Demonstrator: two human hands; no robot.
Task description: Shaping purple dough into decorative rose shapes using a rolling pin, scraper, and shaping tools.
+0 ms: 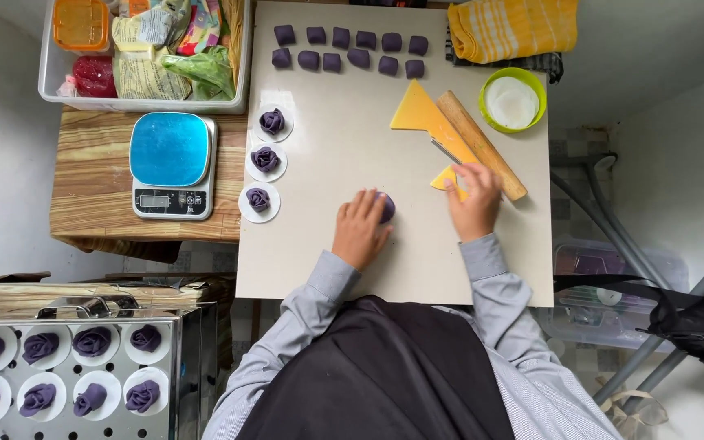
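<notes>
The purple dough piece [386,207] sits on the pale board [327,253], half covered by my left hand [360,230], fingers together, pressing flat on it. My right hand [474,200] curls its fingers onto the yellow scraper [447,179]. The rolling pin [482,147] lies just beyond, with rows of dough lumps [350,49] at the board's far edge.

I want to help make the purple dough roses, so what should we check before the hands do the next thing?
1. Left hand is on the purple dough piece: ok.
2. Right hand reaches the yellow scraper: ok.
3. Rolling pin lies close by on the board: ok.
4. More dough pieces wait at the far edge: ok.
5. Finished roses sit clear on paper rounds: ok.
6. Fingers actually gripping the scraper: cannot tell.
</notes>
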